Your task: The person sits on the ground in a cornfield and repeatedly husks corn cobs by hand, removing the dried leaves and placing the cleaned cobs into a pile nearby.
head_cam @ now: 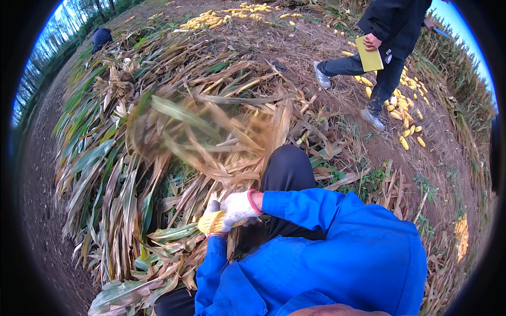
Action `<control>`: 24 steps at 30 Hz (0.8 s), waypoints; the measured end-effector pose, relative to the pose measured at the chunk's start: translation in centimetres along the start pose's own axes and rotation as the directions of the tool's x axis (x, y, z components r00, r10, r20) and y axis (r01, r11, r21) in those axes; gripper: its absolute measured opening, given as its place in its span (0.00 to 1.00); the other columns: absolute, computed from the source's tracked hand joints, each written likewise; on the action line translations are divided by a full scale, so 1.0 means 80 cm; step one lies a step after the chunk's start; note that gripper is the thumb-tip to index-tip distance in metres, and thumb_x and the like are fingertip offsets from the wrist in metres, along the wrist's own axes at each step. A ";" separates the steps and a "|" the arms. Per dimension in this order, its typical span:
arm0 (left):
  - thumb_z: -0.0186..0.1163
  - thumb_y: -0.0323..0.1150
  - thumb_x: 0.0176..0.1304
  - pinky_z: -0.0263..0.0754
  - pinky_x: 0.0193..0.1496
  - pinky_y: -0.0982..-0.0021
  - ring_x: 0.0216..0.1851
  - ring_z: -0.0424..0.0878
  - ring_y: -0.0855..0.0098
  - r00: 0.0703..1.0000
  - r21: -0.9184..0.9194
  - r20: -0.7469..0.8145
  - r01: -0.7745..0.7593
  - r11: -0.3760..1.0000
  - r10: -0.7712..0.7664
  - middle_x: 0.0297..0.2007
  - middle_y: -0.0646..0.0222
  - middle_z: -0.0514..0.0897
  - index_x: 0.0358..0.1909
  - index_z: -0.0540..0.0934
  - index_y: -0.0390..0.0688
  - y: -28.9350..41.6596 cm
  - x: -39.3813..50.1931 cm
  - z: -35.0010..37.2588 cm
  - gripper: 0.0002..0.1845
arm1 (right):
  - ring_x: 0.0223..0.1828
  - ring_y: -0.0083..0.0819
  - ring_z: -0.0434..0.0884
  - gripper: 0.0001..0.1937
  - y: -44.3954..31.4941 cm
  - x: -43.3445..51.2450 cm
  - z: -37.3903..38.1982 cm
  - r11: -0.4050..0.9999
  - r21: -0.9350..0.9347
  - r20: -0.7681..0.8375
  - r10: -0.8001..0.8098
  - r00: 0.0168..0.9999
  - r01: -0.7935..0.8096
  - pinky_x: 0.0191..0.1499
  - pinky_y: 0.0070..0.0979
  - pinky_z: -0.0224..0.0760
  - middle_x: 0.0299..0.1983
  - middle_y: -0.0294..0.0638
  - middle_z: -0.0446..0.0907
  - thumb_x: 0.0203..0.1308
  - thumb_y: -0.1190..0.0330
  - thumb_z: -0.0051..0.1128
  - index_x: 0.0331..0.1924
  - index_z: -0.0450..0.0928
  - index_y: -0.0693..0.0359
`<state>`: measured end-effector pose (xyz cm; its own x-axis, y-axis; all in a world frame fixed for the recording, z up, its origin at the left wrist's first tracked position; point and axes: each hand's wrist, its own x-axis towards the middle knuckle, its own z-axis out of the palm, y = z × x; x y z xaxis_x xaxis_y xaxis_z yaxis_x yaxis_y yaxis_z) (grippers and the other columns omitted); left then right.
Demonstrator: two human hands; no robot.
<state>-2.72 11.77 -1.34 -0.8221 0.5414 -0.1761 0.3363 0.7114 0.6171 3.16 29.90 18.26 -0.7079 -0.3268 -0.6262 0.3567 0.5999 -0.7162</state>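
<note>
A husked yellow ear of corn [211, 222] lies across both my hands, low in front of my body. My right hand [238, 208], in a whitish work glove with a red cuff, grips the ear from above. Mostly hidden behind the ear and the right hand, my left hand [212, 207] holds it from the other side, also gloved. Dry husk leaves [174, 234] spread just left of the ear. Beyond my hands, cut corn stalks with leaves [185, 130] are blurred by motion.
A wide heap of cut corn stalks [118, 189] covers the left. Corn ears lie in a far pile [221, 17] and a right-hand pile [401, 104]. A person [389, 35] with a yellow notebook [369, 55] walks at upper right. Another person [101, 38] is far left.
</note>
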 end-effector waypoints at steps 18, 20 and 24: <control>0.72 0.30 0.64 0.76 0.45 0.74 0.38 0.79 0.80 0.950 -0.756 -0.211 -0.009 0.655 -0.231 0.37 0.71 0.86 0.43 0.84 0.40 0.006 0.003 -0.088 0.09 | 0.47 0.40 0.87 0.17 0.180 -0.121 -0.406 0.561 0.373 -0.928 0.215 0.306 0.739 0.51 0.38 0.83 0.47 0.48 0.87 0.71 0.59 0.61 0.54 0.83 0.61; 0.70 0.35 0.65 0.78 0.48 0.67 0.37 0.83 0.68 0.885 -0.581 -0.384 -0.008 0.814 -0.265 0.37 0.60 0.87 0.44 0.85 0.38 -0.031 0.001 -0.109 0.12 | 0.36 0.33 0.85 0.14 0.168 -0.055 -0.349 0.582 0.564 -0.813 0.269 0.516 0.585 0.41 0.36 0.85 0.41 0.41 0.84 0.70 0.60 0.63 0.53 0.82 0.57; 0.65 0.45 0.68 0.78 0.51 0.61 0.44 0.87 0.59 0.802 -0.169 -0.432 0.378 0.910 -0.413 0.42 0.56 0.89 0.43 0.86 0.43 -0.095 -0.015 -0.129 0.15 | 0.34 0.28 0.83 0.14 0.099 0.054 -0.292 0.828 0.532 -0.561 0.184 0.807 0.180 0.36 0.29 0.81 0.40 0.36 0.85 0.72 0.59 0.60 0.53 0.82 0.58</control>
<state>-9.04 1.11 2.07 -0.9965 -0.0534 -0.0645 -0.0821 0.7765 0.6247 -11.32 50.30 17.08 -0.8475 0.2567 -0.4646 0.4915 0.0492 -0.8695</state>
